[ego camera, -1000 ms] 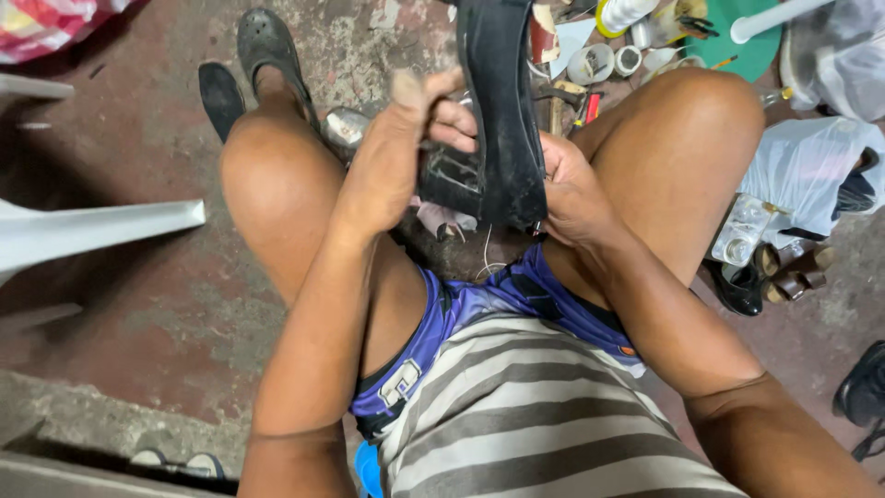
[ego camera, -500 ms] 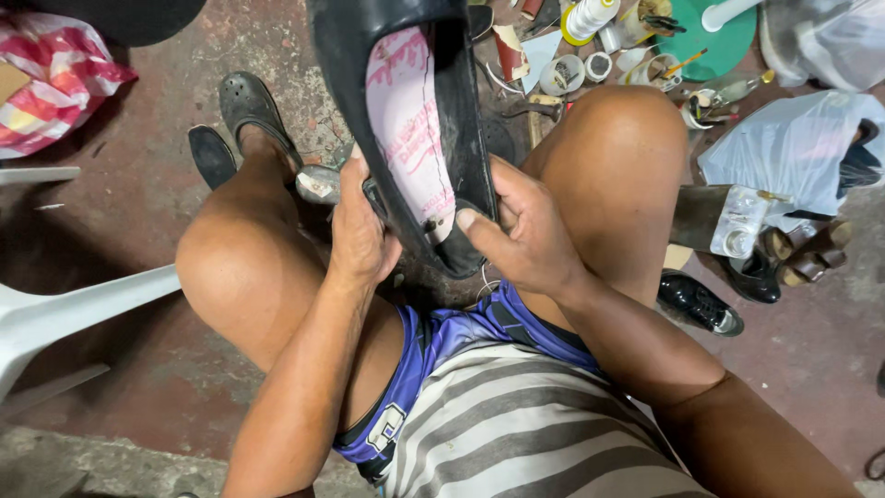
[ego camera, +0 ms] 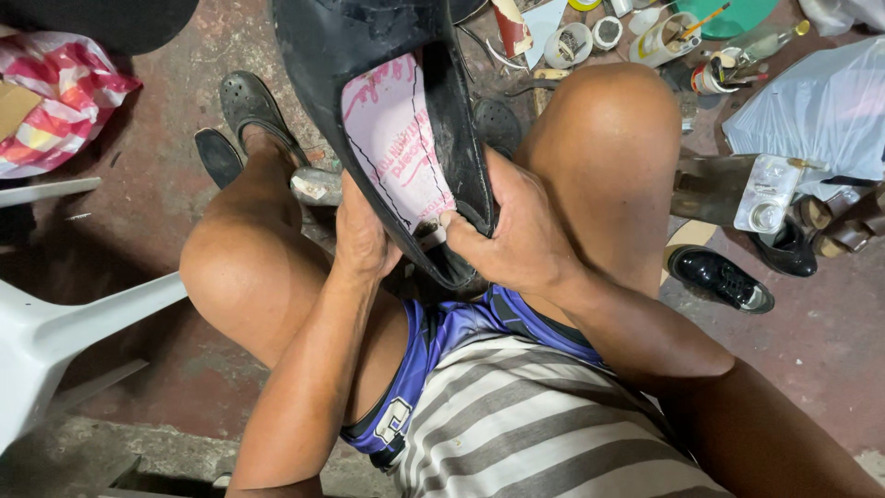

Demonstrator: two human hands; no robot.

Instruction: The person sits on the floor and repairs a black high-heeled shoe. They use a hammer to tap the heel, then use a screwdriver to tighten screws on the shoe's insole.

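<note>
A seated person's left hand (ego camera: 361, 235) and right hand (ego camera: 516, 235) clamp a black leather shoe (ego camera: 369, 55) between them, its pink stitched insole (ego camera: 398, 148) tilted up toward the face for inspection.

The black shoe (ego camera: 369, 83) runs off the top edge, so its front end cannot be seen. The left hand (ego camera: 361, 238) lies mostly behind the shoe's side, its fingers hidden. The right hand (ego camera: 516, 235) shows its thumb inside the shoe; its fingertips are covered by the shoe's wall. The white plastic chair (ego camera: 64, 341) is cut by the left edge. The small pots (ego camera: 581, 41) at the floor's top edge are too small to tell apart.
</note>
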